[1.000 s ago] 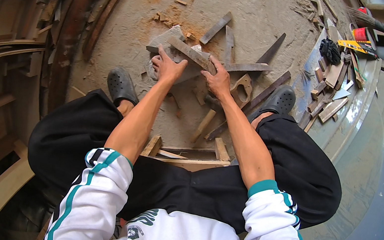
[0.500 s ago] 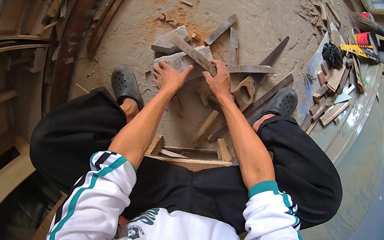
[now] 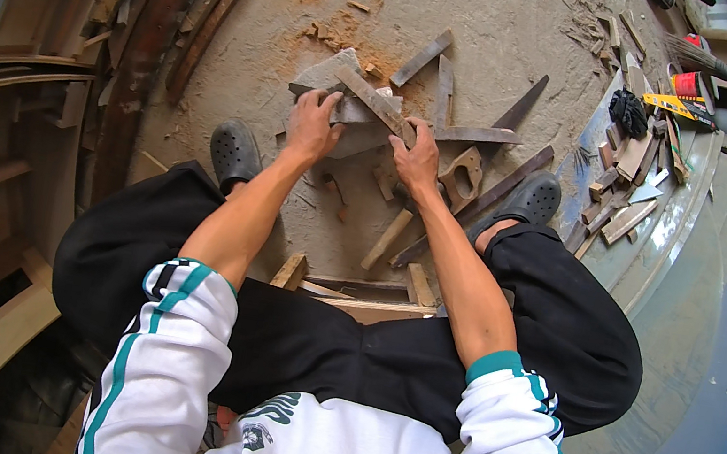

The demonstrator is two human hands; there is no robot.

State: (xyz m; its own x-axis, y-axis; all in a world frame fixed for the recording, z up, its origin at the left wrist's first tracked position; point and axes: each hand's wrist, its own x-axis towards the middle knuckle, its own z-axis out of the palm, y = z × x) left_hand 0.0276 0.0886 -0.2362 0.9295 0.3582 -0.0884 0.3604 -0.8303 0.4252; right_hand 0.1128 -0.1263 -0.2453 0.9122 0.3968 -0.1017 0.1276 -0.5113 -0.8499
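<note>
Even, fairly bright daylight covers the middle of the frame, where the bare floor (image 3: 511, 13) shows pale and its grit reads clearly. Shadows are soft, darkest under the left hand (image 3: 311, 128) and right hand (image 3: 415, 154), both reasonably sharp. The white sleeves (image 3: 171, 358) come close to washing out, while the black trousers (image 3: 363, 351) lose most folds. At right, a glossy sheet (image 3: 700, 233) throws whitish glare, with bluish haze toward the lower right. The left side is dimmer, its dark beam (image 3: 149, 50) looking smeared. Fisheye bending curves straight edges outward, and black vignetting swallows the corners.
</note>
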